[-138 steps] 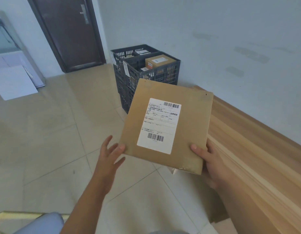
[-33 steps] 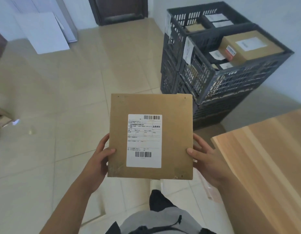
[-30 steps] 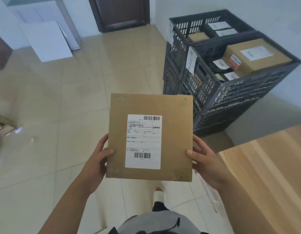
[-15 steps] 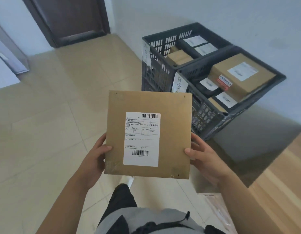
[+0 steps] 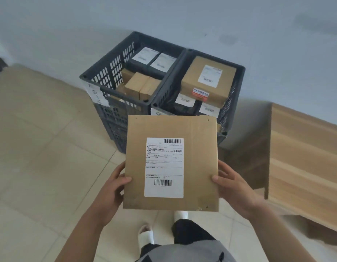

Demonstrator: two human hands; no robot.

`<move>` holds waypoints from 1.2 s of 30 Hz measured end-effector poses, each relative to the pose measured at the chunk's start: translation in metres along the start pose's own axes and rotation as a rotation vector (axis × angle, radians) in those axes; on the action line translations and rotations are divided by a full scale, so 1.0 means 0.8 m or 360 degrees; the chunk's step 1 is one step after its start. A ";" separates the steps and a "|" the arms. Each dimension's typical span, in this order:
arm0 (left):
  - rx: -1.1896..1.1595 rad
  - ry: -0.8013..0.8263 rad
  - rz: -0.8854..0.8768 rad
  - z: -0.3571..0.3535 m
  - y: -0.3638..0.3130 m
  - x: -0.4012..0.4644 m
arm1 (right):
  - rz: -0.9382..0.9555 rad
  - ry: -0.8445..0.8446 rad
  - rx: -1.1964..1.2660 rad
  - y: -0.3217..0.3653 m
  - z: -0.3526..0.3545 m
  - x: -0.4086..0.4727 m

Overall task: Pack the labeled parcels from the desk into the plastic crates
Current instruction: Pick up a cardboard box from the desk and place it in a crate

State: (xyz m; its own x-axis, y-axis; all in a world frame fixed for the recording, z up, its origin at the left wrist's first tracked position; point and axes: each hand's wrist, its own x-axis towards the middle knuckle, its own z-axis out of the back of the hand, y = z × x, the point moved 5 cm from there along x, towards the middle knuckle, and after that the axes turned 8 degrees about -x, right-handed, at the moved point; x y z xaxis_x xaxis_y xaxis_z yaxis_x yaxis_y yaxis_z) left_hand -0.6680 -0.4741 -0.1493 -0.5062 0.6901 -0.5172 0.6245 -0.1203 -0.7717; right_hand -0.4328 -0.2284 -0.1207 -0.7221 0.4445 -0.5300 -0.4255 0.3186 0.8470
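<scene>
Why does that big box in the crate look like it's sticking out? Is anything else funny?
The big brown box in the right crate sits tilted on top of smaller parcels and rises above the rim. The flat parcel, held in both hands, has small scuffs by its bottom edge. Nothing is spilled.

A floor of large pale beige glazed tiles (image 5: 41, 148) with thin grout lines meets a plain grey-blue painted wall (image 5: 164, 14), which bears a few darker smudges at upper right. Low in the view, a white slipper (image 5: 146, 236) rests on the tiles beside dark trousers (image 5: 190, 231).
</scene>
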 end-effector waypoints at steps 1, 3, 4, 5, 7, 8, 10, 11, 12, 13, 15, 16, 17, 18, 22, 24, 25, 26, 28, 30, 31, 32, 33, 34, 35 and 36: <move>0.0013 0.0021 0.0022 -0.005 -0.004 0.012 | 0.0003 -0.0037 0.0013 0.002 0.005 0.004; 0.0045 0.0055 0.0064 -0.015 -0.012 0.036 | 0.0017 -0.0101 0.0065 0.005 0.016 0.014; 0.0069 0.0064 0.0075 -0.020 -0.018 0.048 | 0.0023 -0.0138 0.0096 0.007 0.023 0.021; 0.0090 0.0077 0.0077 -0.025 -0.024 0.060 | 0.0035 -0.0170 0.0120 0.010 0.029 0.030; 0.0125 0.0074 0.0076 -0.036 -0.039 0.084 | 0.0044 -0.0200 0.0156 0.021 0.043 0.050; 0.0154 0.0065 0.0082 -0.042 -0.049 0.101 | 0.0036 -0.0211 0.0195 0.028 0.052 0.065; 0.0164 0.0030 0.0079 -0.050 -0.069 0.121 | 0.0069 -0.0207 0.0276 0.044 0.059 0.086; 0.0191 0.0027 0.0070 -0.057 -0.081 0.135 | 0.0089 -0.0213 0.0346 0.050 0.067 0.099; 0.0217 0.0024 0.0057 -0.066 -0.094 0.149 | 0.0104 -0.0230 0.0404 0.058 0.075 0.111; 0.0241 0.0026 0.0041 -0.076 -0.108 0.163 | 0.0123 -0.0242 0.0455 0.068 0.082 0.124; 0.0300 0.0027 0.0004 -0.094 -0.137 0.191 | 0.0150 -0.0248 0.0478 0.091 0.095 0.148; 0.0325 0.0027 -0.0011 -0.103 -0.149 0.203 | 0.0165 -0.0249 0.0456 0.104 0.102 0.158; 0.0336 0.0031 -0.0022 -0.112 -0.158 0.213 | 0.0182 -0.0251 0.0434 0.114 0.109 0.167; 0.0339 0.0039 -0.0039 -0.120 -0.165 0.223 | 0.0195 -0.0257 0.0409 0.125 0.118 0.174; 0.0338 0.0140 -0.0048 -0.154 -0.182 0.269 | 0.0244 -0.0363 0.0368 0.149 0.159 0.193; 0.0339 0.0256 -0.0024 -0.174 -0.186 0.288 | 0.0242 -0.0482 0.0453 0.150 0.182 0.194; 0.0326 0.0304 -0.0021 -0.185 -0.188 0.299 | 0.0243 -0.0541 0.0489 0.150 0.194 0.193; 0.0310 0.0341 -0.0015 -0.196 -0.190 0.310 | 0.0248 -0.0593 0.0511 0.151 0.205 0.190; 0.0327 0.0358 0.0003 -0.220 -0.194 0.333 | 0.0270 -0.0699 0.0538 0.148 0.228 0.183; 0.0431 0.0359 0.0022 -0.241 -0.196 0.356 | 0.0270 -0.0837 0.0580 0.141 0.250 0.174; 0.0500 0.0354 0.0029 -0.250 -0.195 0.366 | 0.0272 -0.0903 0.0608 0.136 0.259 0.170; 0.0567 0.0353 0.0036 -0.256 -0.193 0.376 | 0.0278 -0.0969 0.0644 0.132 0.267 0.166; 0.0625 0.0355 0.0048 -0.262 -0.191 0.385 | 0.0279 -0.1033 0.0690 0.127 0.273 0.162; 0.0673 0.0359 0.0058 -0.268 -0.189 0.392 | 0.0273 -0.1092 0.0737 0.123 0.277 0.158; 0.0718 0.0370 0.0064 -0.272 -0.187 0.399 | 0.0268 -0.1146 0.0774 0.120 0.280 0.153; 0.0765 0.0383 0.0071 -0.276 -0.185 0.405 | 0.0265 -0.1187 0.0802 0.119 0.281 0.149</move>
State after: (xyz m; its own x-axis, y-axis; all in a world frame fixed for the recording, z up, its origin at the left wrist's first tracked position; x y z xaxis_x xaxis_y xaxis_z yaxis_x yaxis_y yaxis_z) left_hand -0.7934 -0.0750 -0.1207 -0.2993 0.8141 -0.4977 0.2709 -0.4277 -0.8624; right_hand -0.4369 0.0428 -0.1127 -0.1389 0.8871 -0.4402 0.0673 0.4519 0.8895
